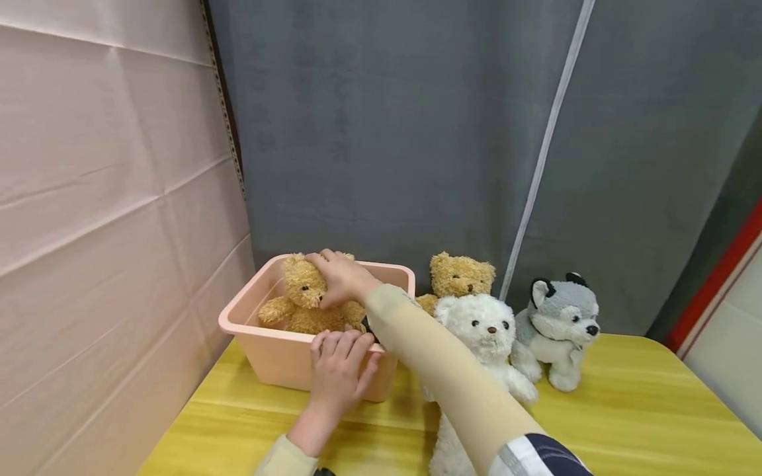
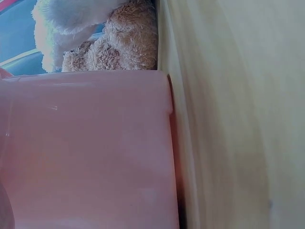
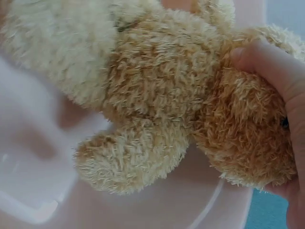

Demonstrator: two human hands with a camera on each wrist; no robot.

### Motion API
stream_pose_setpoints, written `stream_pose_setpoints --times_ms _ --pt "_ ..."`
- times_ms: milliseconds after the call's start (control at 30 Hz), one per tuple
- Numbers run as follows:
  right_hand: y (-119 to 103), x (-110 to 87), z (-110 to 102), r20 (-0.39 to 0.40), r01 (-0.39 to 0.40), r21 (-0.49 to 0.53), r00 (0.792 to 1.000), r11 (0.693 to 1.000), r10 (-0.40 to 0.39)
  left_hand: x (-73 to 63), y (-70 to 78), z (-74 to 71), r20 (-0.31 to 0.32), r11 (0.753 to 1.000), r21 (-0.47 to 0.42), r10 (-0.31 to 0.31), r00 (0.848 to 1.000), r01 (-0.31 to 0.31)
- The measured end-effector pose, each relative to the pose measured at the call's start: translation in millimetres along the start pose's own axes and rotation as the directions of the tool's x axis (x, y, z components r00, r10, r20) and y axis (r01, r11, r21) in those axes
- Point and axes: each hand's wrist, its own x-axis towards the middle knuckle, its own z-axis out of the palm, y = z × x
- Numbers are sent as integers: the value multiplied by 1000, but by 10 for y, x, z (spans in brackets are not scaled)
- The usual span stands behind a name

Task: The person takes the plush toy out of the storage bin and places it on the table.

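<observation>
Inside a pink plastic bin (image 1: 276, 363) sits a golden-brown teddy bear (image 1: 312, 322), upright in the head view. My right hand (image 1: 345, 277) grips this bear by its head. In the right wrist view, the thumb of that hand (image 3: 281, 71) presses into the fur of the bear (image 3: 162, 71), and an arm of it hangs beside the bin's inner wall. My left hand (image 1: 339, 370) holds the bin's near rim, with fingers over the edge and thumb outside. The left wrist view mostly shows the bin's outer wall (image 2: 95, 152).
Right of the bin stand a white teddy bear (image 1: 479, 330), a second brown teddy bear (image 1: 461, 274) behind it and a grey-and-white husky plush (image 1: 556, 324). All are on a yellow wooden table (image 1: 643, 396). A pale wall (image 1: 119, 231) rises at the left, a grey curtain (image 1: 381, 132) behind.
</observation>
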Motion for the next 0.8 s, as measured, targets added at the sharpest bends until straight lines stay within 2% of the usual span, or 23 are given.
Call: stream_pose_setpoints --times_ms 200,367,633,800 --pt "32 -52 -130 -40 33 -6 999 999 -33 2 34 11 33 1000 -2 -18 999 18" --pt "63 -94 -221 -40 72 -3 997 997 -72 -9 70 10 60 999 -2 -36 998 37" --pt "94 -137 -509 -49 107 -19 993 994 -108 -9 46 -8 98 998 -9 -56 994 57" --pt "145 -139 -697 -105 105 -34 989 994 -108 4 9 -24 110 999 -14 -50 993 52"
